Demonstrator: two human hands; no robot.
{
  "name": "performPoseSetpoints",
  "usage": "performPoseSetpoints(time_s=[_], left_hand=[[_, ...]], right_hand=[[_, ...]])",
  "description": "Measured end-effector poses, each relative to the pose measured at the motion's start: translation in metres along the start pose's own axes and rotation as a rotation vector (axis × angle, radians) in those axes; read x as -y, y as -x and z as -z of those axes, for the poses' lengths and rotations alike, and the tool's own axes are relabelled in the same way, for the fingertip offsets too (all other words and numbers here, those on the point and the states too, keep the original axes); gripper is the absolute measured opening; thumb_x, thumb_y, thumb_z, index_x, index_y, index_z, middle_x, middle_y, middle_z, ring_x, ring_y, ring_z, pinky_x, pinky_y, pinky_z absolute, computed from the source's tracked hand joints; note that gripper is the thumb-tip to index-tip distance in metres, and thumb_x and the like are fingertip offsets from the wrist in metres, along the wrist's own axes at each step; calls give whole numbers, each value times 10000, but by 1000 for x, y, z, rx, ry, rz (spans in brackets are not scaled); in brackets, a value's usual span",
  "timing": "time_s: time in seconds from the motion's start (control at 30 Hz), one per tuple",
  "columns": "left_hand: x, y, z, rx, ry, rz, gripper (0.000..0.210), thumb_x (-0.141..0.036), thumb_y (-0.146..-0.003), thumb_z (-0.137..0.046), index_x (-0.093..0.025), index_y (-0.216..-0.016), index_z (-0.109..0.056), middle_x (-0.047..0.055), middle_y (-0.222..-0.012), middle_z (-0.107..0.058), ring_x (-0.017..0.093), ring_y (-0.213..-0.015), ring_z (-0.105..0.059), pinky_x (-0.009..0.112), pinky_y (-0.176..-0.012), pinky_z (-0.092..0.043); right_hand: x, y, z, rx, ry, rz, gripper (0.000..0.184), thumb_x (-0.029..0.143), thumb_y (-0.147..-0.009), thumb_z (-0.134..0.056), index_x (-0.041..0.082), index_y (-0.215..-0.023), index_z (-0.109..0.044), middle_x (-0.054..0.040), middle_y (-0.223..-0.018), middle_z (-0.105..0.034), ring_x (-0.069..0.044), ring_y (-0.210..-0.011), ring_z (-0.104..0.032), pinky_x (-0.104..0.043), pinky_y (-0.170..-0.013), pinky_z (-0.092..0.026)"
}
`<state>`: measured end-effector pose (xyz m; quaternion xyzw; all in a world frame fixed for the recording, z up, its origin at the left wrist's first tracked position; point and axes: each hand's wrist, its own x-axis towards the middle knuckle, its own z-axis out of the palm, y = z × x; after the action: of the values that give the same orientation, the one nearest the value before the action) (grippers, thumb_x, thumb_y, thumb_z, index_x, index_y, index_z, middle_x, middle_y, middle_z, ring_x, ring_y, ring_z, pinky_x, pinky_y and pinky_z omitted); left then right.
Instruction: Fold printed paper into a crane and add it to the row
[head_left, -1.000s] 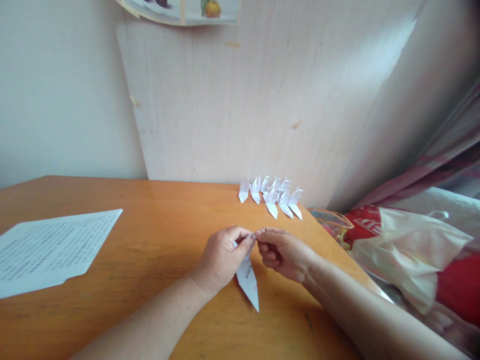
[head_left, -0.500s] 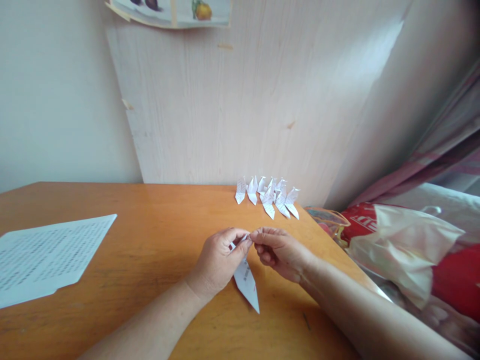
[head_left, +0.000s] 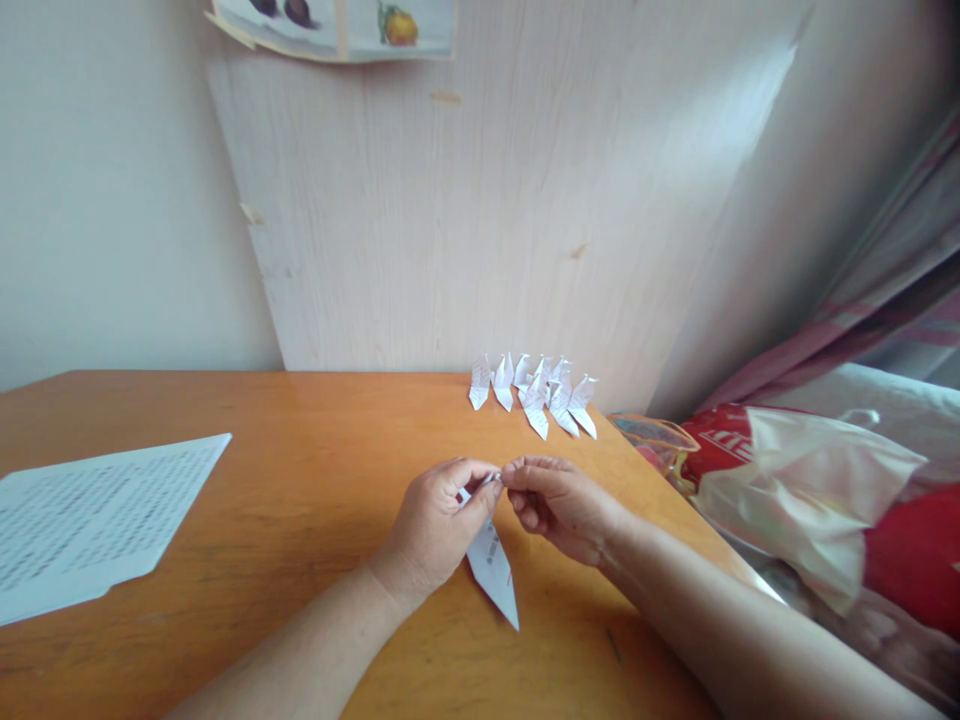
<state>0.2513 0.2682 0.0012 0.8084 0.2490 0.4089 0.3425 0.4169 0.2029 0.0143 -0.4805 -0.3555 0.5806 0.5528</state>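
Mostly it's my view that's moved: compared with a second ago, the whole scene has slid a bit left and down, so I'd guess the head turned right and tipped up slightly. Biggest thing on my feed is the orange-brown wooden desk [head_left: 322, 430], with a stack of white printed paper sheets [head_left: 112, 520] over on the left. Near the back right corner stands a cluster of small, pointed, white folded-paper figures [head_left: 535, 408], same spot on the wood as before.

Both hands have hardly shifted. The left hand [head_left: 439, 520] has thumb and index closed on the upper part of a long, pointed, white folded-paper piece with print and a red mark [head_left: 493, 575]. The right hand [head_left: 562, 505] has its thumb and index pinched shut right up against the left's, on the paper's upper end as far as I can make out; the contact itself is mostly hidden.

So the piece is low in the middle, in front of the person. Long axis runs front to back with a slight slant, sharp end aimed at the person and a touch right. Can't tell if it touches the wood.

Smallest change: a tiny pale bit shows between the fingertips now, which I'd read as fine shaping at that end.
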Motion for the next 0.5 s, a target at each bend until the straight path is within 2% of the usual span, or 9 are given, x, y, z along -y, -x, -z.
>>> performPoseSetpoints(time_s=[0.5], left_hand=[[-2, -1, 3, 18, 22, -19, 147, -278, -905, -623, -213, -907, -754, 16, -811, -756, 156, -742, -683, 241, -696, -520]], right_hand=[[-1, 0, 2, -5, -4, 24, 179, 293, -743, -742, 169, -707, -618, 21, -560, -563, -75, -433, -445, -235, -407, -254]])
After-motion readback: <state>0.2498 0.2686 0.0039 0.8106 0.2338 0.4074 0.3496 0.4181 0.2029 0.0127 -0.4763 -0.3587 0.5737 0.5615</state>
